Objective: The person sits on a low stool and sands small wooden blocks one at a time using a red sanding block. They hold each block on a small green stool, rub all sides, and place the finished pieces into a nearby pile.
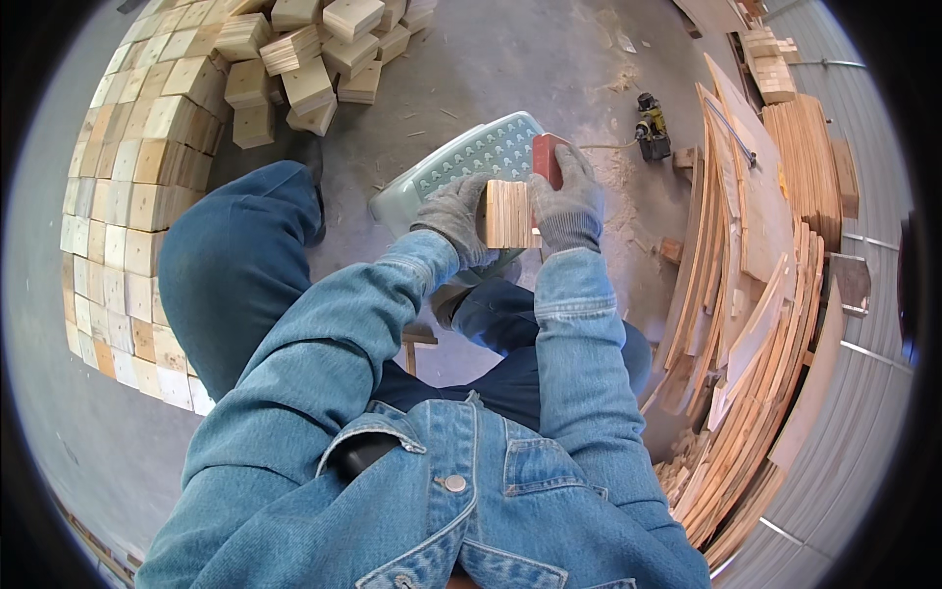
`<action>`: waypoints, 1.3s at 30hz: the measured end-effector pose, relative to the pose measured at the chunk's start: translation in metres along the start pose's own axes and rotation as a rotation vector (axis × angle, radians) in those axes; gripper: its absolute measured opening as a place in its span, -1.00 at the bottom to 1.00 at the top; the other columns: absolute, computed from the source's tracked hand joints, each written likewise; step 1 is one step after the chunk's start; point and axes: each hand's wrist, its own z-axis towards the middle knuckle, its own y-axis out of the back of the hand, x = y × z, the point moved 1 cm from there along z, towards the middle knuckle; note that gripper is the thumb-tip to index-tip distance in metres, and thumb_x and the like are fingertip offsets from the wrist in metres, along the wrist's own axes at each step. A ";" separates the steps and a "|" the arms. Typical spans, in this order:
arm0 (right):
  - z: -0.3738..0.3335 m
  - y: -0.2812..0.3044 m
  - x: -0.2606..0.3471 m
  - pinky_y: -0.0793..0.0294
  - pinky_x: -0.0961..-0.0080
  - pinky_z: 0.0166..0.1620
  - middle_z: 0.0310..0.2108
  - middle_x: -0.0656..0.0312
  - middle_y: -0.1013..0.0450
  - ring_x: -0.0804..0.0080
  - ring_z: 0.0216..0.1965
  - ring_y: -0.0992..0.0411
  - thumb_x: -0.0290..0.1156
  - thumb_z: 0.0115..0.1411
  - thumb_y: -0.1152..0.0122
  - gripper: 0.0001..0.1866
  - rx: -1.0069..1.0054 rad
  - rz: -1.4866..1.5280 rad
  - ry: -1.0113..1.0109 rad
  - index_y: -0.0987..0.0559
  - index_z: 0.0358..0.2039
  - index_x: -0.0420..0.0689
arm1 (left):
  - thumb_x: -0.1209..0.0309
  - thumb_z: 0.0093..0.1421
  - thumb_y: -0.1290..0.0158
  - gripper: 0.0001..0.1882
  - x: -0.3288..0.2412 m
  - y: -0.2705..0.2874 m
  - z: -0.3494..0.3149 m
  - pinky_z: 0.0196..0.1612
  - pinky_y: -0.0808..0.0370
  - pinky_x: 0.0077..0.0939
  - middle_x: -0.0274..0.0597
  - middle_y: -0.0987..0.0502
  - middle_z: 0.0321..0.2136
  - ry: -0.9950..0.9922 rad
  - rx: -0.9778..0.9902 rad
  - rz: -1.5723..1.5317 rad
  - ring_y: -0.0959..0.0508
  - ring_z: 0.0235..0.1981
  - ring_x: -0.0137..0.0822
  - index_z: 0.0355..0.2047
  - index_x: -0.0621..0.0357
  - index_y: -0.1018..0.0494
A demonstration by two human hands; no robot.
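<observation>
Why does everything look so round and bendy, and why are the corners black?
Head view: the fisheye lens bows straight things near the rim, like the long boards on the right and the block stack on the left; head view: the round image leaves the corners dark; head view: the wooden block near the middle looks much straighter.

Two hands, one red block, one stool, one drill, wooden blocks (dozens)

Grey flr w/ stacked wood blks, ylw-blk drill & sawdust.
</observation>
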 end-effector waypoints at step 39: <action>-0.116 0.038 0.043 -0.42 0.00 0.27 0.31 -0.14 -0.44 -0.16 0.18 -0.49 -0.26 0.08 -0.45 -0.31 0.133 -0.048 0.120 -0.57 0.24 -0.23 | -0.11 -0.19 -0.49 0.20 0.009 -0.007 0.006 0.48 -0.29 -0.17 0.02 -0.38 0.33 -0.013 0.060 -0.023 -0.38 0.38 0.06 0.44 -0.05 -0.23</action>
